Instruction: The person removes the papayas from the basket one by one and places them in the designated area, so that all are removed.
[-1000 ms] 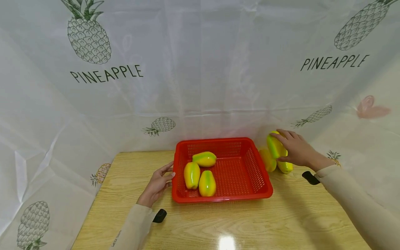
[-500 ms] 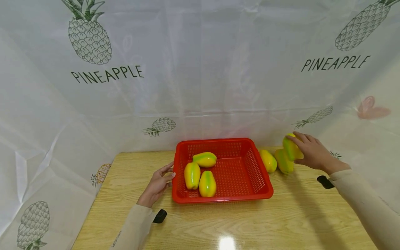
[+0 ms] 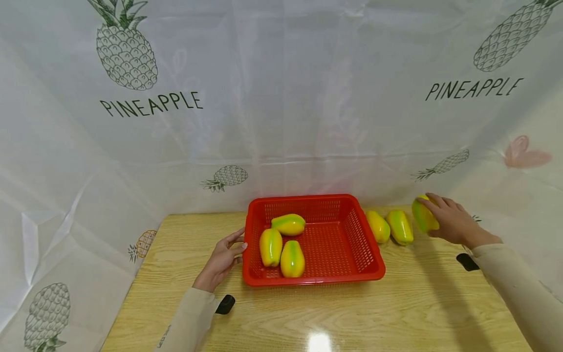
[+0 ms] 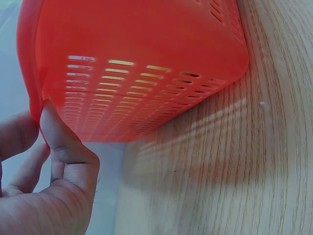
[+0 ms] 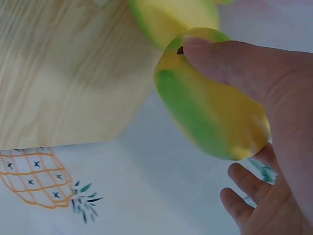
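My left hand [image 3: 222, 259] pinches the left rim of a red plastic basket [image 3: 312, 281]; in the left wrist view the thumb [image 4: 63, 137] lies against the rim. Inside the basket, towards its left side, lie three yellow-green papayas [image 3: 292, 259]. My right hand [image 3: 455, 222] grips another papaya [image 3: 424, 216] over the table's back right. The right wrist view shows the thumb laid across this papaya [image 5: 195, 107] by its small brown stem end. Between the basket and my right hand, two more papayas [image 3: 400, 227] rest on the table.
A pale wooden table [image 3: 272, 318] carries everything. White sheeting [image 3: 303, 122] printed with pineapples hangs close behind and at both sides. The basket's perforated back wall [image 3: 316, 208] stands near that sheeting.
My right hand has moved right with its papaya, away from the basket and past the two papayas on the table, and has come slightly lower. My left hand and the basket have stayed put.
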`<control>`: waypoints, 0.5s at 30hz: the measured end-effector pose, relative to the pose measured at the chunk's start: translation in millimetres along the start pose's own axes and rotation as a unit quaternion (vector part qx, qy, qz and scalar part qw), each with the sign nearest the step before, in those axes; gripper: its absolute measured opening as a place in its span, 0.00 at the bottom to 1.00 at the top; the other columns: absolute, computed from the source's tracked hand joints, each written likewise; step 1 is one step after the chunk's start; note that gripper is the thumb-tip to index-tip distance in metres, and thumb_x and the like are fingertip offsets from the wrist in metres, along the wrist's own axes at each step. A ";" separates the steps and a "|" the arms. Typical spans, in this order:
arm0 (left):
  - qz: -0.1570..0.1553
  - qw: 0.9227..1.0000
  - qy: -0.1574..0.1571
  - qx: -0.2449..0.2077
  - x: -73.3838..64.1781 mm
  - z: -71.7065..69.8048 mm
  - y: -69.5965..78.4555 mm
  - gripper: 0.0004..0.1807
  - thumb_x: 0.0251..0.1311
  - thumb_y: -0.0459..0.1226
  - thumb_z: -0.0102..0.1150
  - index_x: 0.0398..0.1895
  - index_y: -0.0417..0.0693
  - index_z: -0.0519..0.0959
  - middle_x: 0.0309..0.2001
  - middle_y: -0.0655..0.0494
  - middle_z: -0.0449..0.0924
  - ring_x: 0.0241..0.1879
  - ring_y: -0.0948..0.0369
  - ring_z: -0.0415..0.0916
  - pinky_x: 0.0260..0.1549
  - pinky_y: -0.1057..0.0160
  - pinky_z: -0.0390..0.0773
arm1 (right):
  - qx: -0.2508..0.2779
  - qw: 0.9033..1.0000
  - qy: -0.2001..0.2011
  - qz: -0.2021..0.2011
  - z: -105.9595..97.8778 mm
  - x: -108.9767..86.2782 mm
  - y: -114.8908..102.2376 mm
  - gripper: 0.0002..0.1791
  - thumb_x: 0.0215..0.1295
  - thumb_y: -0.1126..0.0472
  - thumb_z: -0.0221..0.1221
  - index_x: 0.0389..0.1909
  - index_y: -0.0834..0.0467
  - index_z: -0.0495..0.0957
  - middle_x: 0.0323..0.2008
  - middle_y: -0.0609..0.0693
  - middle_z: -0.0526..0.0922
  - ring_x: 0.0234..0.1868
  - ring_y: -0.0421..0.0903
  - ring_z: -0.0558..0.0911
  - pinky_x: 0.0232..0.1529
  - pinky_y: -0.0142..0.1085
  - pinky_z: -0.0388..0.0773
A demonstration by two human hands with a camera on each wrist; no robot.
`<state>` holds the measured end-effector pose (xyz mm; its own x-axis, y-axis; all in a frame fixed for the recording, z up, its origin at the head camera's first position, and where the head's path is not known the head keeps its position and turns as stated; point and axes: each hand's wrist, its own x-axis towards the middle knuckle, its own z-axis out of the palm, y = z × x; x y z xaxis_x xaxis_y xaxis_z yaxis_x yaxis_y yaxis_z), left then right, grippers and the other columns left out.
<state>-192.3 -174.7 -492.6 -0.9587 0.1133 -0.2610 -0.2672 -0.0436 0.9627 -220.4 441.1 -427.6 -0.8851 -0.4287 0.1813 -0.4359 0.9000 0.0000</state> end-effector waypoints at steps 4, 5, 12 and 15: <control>0.004 1.000 -0.002 -0.007 -1.8 0.9 0.5 0.32 0.77 0.27 0.54 0.82 0.44 0.63 0.64 0.42 0.67 0.39 0.63 0.75 0.32 0.69 0.79 | -0.007 1.000 -0.013 0.007 8.1 -3.5 6.9 0.56 0.45 0.64 0.83 0.72 0.63 0.59 0.68 0.76 0.61 0.58 0.83 0.69 0.52 0.78 0.70; 0.004 1.000 -0.001 -0.010 -2.1 1.1 0.6 0.32 0.77 0.27 0.54 0.82 0.43 0.63 0.64 0.42 0.67 0.39 0.63 0.76 0.32 0.69 0.79 | -0.008 1.000 -0.016 0.008 10.1 -4.1 8.5 0.56 0.45 0.64 0.83 0.73 0.64 0.59 0.68 0.76 0.61 0.58 0.83 0.70 0.51 0.78 0.71; 0.001 1.000 -0.002 -0.011 -2.5 1.0 1.1 0.32 0.77 0.27 0.53 0.82 0.44 0.63 0.65 0.41 0.65 0.38 0.63 0.75 0.32 0.70 0.79 | 0.000 0.999 -0.034 0.005 21.2 -5.5 15.5 0.55 0.45 0.65 0.83 0.72 0.67 0.61 0.69 0.76 0.61 0.59 0.83 0.69 0.53 0.78 0.70; 0.001 1.000 -0.004 -0.011 -2.7 0.9 1.4 0.32 0.78 0.27 0.53 0.82 0.45 0.63 0.66 0.41 0.65 0.38 0.63 0.75 0.32 0.70 0.79 | 0.010 0.999 -0.040 0.005 27.2 -6.0 17.3 0.55 0.45 0.66 0.83 0.72 0.69 0.61 0.69 0.76 0.61 0.60 0.82 0.69 0.55 0.78 0.69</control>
<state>-190.0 -174.3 -490.4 -0.9582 0.1218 -0.2587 -0.2679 -0.0658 0.9612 -227.1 457.1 -455.4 -0.8992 -0.4257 0.1012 -0.4298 0.9027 -0.0213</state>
